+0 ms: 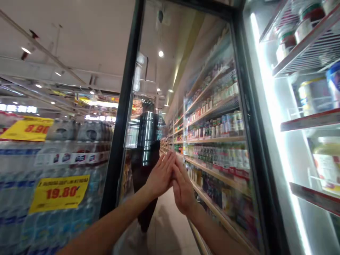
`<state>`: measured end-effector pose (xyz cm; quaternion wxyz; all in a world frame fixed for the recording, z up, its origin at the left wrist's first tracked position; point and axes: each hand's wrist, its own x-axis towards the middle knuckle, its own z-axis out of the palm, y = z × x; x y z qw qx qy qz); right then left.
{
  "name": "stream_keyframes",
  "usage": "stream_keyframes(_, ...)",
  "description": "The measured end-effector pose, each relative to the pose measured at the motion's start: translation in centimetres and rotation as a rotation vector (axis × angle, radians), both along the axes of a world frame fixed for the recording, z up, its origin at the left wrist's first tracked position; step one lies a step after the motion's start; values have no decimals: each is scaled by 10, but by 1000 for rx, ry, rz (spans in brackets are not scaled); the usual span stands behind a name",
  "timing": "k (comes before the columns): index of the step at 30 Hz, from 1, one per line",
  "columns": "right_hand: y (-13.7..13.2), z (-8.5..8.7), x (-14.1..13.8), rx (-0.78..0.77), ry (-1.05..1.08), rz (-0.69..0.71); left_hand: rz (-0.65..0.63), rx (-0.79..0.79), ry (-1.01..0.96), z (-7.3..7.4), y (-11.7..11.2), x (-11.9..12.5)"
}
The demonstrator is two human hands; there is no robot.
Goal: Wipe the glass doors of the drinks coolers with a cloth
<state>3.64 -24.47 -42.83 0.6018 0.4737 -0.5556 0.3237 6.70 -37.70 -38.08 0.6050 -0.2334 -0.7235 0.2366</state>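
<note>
My left hand [160, 176] reaches in from the lower left, its fingers straight and pointing up and away from me. Against it rests my right hand [183, 191], which comes from the lower right with its fingers stretched out too. The two hands meet at the fingers in a peak shape, and no object shows between them. Behind them stands a tall glass door [159, 78] in a black frame. Whether the fingertips touch the glass I cannot tell.
Shrink-wrapped water bottles [74, 156] are stacked at left, with yellow price signs [60, 193]. A lit fridge [294, 198] at right holds jars [329, 163] on shelves. Within the door's pane appear a dark figure of a person [145, 141] and stocked shelves [217, 138], reflected or seen through.
</note>
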Motion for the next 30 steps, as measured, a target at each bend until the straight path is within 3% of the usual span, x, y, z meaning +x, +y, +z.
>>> stream_keyframes(4,-23,6,-1,-137,18,-90,47,-10,-11,-8,-8,22)
stream_keyframes(7,-19,9,-4,-126,126,-169,51,14,6,-8,-9,35)
stream_keyframes(11,38,20,-26,-86,142,-324,54,32,3,-7,-3,47)
stream_keyframes(15,118,48,-69,-378,-108,-421,38,67,20,-8,1,48)
stream_keyframes(17,133,62,-80,-514,-183,-428,39,116,52,-10,2,47)
stream_keyframes(20,107,70,-70,-529,-188,-386,46,174,95,-15,0,46)
stream_keyframes(24,58,67,-44,-142,39,-312,74,199,113,-18,-11,53)
stream_keyframes(26,66,71,-48,-87,79,-332,79,180,109,-17,-18,58)
stream_keyframes(30,116,92,-77,-381,-117,-403,73,165,120,-14,-23,61)
